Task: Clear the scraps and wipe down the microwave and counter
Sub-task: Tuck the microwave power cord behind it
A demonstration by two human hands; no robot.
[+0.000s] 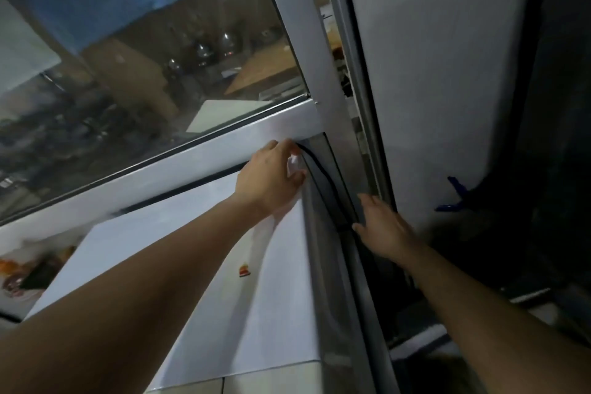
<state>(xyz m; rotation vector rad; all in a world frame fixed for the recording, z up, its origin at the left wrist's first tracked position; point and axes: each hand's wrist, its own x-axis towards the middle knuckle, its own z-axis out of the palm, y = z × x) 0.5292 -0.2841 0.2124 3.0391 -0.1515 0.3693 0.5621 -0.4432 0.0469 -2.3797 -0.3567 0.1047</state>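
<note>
microwave (198,253): one, white box at 7 o'clock of the window (128,51), judged heavy, stiff, slick-topped; hold by the edges. cord (315,176): one, black, limp, running from 12 to 5 o'clock along its right side. left hand (271,176): fingers curled at the back corner by the cord (grip unclear). right hand (382,227): spread, resting on the side. sticker (244,270): one.

Your head camera looked forward and down, tilted, close over the white appliance top (204,265) beneath the window frame (198,150), both forearms reaching in.
</note>
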